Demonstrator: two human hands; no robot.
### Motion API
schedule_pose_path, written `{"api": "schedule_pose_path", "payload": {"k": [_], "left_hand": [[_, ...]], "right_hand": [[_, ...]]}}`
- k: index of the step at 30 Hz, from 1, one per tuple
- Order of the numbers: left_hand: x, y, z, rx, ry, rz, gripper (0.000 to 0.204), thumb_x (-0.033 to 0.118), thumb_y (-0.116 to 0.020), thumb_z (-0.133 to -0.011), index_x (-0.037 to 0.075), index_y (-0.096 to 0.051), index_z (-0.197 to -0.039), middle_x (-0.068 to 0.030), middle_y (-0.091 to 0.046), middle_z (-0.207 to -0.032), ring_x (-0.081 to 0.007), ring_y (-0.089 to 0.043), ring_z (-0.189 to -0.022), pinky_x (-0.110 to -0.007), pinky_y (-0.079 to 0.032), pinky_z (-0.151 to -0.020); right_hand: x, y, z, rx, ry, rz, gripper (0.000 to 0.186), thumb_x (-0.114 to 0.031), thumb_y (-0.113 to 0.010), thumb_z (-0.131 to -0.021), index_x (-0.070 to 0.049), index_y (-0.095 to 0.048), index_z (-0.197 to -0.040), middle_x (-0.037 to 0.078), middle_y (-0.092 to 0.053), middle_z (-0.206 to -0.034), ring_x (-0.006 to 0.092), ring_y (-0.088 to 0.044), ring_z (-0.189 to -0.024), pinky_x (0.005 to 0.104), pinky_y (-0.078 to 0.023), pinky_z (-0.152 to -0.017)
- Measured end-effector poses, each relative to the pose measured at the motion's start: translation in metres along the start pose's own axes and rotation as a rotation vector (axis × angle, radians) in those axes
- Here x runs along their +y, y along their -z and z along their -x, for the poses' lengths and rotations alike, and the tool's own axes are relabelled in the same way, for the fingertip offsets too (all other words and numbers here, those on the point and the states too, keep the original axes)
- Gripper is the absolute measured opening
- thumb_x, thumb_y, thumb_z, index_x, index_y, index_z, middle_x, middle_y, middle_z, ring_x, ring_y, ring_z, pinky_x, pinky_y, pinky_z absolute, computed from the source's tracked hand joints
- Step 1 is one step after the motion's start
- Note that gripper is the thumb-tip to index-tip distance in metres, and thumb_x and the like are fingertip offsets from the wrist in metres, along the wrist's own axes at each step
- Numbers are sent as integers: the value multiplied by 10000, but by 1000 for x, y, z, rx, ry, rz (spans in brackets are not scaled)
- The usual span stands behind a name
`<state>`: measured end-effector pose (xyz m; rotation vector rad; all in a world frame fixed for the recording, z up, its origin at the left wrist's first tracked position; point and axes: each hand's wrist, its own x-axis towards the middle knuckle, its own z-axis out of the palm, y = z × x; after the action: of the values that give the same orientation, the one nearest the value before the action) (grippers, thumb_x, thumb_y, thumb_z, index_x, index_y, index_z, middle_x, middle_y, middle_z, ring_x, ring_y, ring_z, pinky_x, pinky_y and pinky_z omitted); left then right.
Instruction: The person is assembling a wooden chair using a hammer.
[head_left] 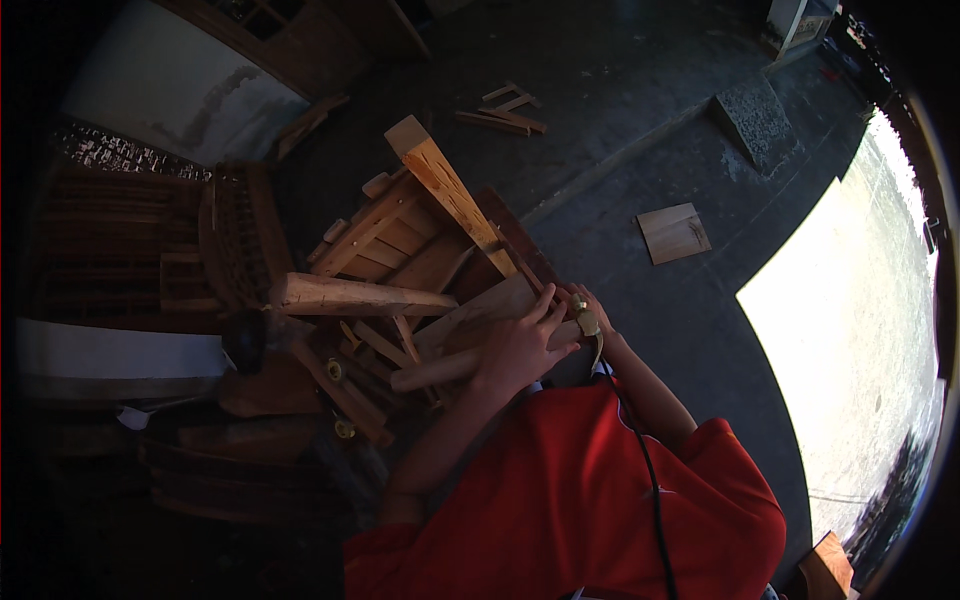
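Dark workshop floor (640, 190) | left hand (515, 350) gripping wooden frame (420, 250) | elbow bent

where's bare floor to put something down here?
Free: dark floor between the wooden frame and the square board, and past that board toward the sunlit patch. Crowded: the left, with stacked wood pieces, and around both hands on the round stick.

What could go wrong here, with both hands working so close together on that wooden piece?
The left hand and right hand meet on a flat wooden piece resting on a stack of angled timber; the pile looks loosely balanced, so a push might shift it. A round stick lies just under the left hand and could roll. The area is dim, with loose offcuts on the floor that could trip someone.
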<state>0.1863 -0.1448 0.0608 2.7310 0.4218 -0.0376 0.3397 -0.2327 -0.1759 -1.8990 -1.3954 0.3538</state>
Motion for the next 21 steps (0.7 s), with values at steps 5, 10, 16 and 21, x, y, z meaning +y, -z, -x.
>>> {"api": "schedule_pose_path", "payload": {"k": [5, 10, 16, 21], "left_hand": [[-7, 15, 9, 135, 7, 75, 604, 486, -805, -872, 70, -708, -1300, -161, -564, -1511, -357, -728, -1108, -451, -606, -904], [-6, 66, 17, 382, 8, 265, 419, 355, -814, -906, -1, -692, -1087, -155, -764, -955, -343, -763, -922, -417, -601, -770], [12, 97, 21, 632, 15, 700, 262, 75, -745, -934, -12, -608, -1140, -111, -722, -876, -252, -750, -811, -368, -555, -698], [58, 115, 1, 612, -33, 1038, 521, 536, -560, -1062, 16, -521, -1084, -28, -482, -802, -96, -479, -622, -242, -417, -544]], "right_hand": [[-8, 52, 0, -237, -304, -33, 730, -221, -792, -804, -119, -542, -1482, 150, -645, -1321, 359, -613, -1255, 456, -529, -1016], [13, 124, 5, -140, -452, -68, 517, -228, -774, -887, -70, -653, -1364, 154, -722, -1272, 331, -687, -1178, 438, -546, -998], [-110, 227, -15, 5, -74, -565, 546, -287, -790, -920, -9, -644, -1367, 127, -718, -1268, 251, -702, -1141, 398, -544, -995], [-198, 217, -23, -220, 265, -688, 705, -343, -870, -844, 4, -590, -1389, 157, -726, -1218, 289, -692, -1161, 401, -543, -975]]}}
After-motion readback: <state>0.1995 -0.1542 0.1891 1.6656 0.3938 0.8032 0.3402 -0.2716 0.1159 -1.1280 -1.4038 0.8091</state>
